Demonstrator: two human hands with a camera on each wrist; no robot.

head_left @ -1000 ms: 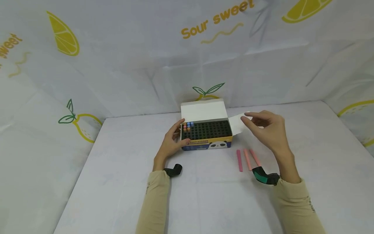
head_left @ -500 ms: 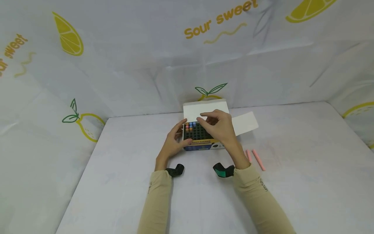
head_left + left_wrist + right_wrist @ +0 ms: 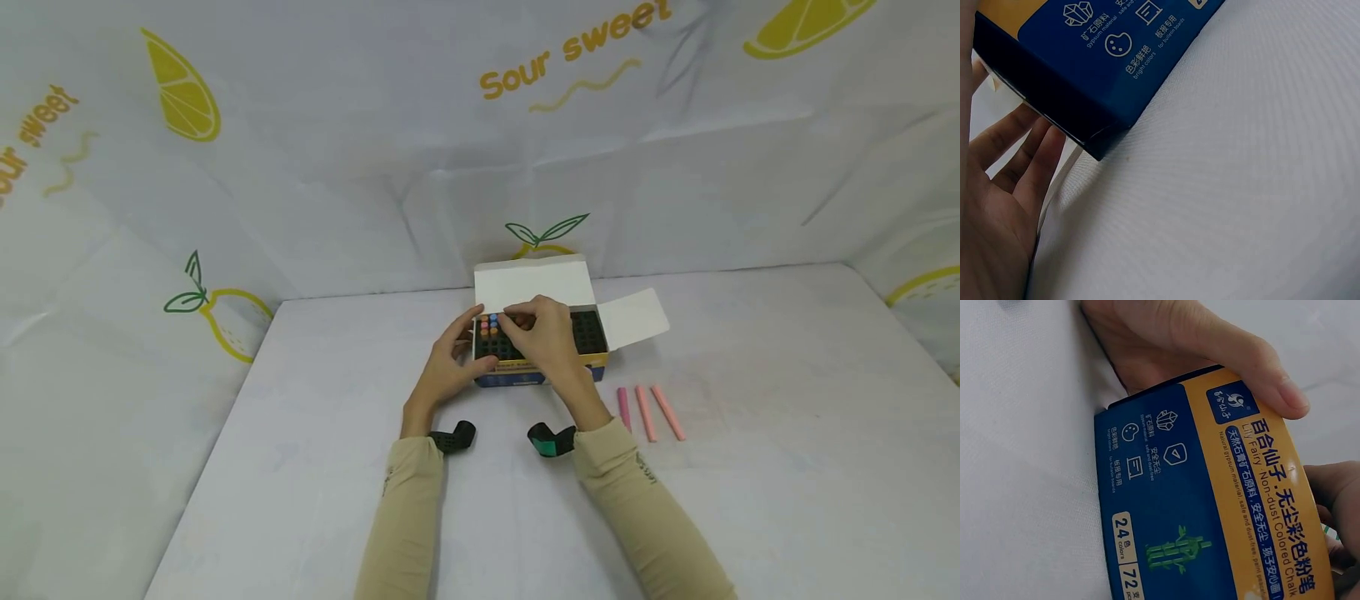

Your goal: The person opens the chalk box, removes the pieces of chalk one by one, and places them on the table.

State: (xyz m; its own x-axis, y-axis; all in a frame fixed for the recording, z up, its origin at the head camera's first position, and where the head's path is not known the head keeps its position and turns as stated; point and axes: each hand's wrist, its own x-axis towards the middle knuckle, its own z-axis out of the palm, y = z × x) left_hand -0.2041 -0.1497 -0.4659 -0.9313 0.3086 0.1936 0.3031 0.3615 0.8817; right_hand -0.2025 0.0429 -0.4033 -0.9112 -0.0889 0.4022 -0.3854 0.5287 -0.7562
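A blue and yellow chalk box (image 3: 508, 378) stands with its white lid raised; a dark holder with holes (image 3: 588, 332) fills it. Orange, pink and blue chalk sticks (image 3: 489, 326) fill holes at its left end. My left hand (image 3: 444, 372) grips that left end, its thumb along the front wall, as the right wrist view of the box (image 3: 1166, 456) also shows. Over the holder, my right hand (image 3: 549, 337) brings thumb and index fingertips together at a blue chalk stick in the back row, pinching it; the fingers partly hide it. The left wrist view shows the box corner (image 3: 1085, 81) beside the left fingers.
On the white table, right of the box, lie a magenta chalk stick (image 3: 624, 407) and two pink chalk sticks (image 3: 646, 413). A white side flap (image 3: 636, 319) sticks out from the box's right end. A printed white cloth (image 3: 360, 167) hangs behind the table.
My right hand has moved left from beside the side flap to over the box's left part, and its thumb and index finger have closed together. The left hand stays on the box.
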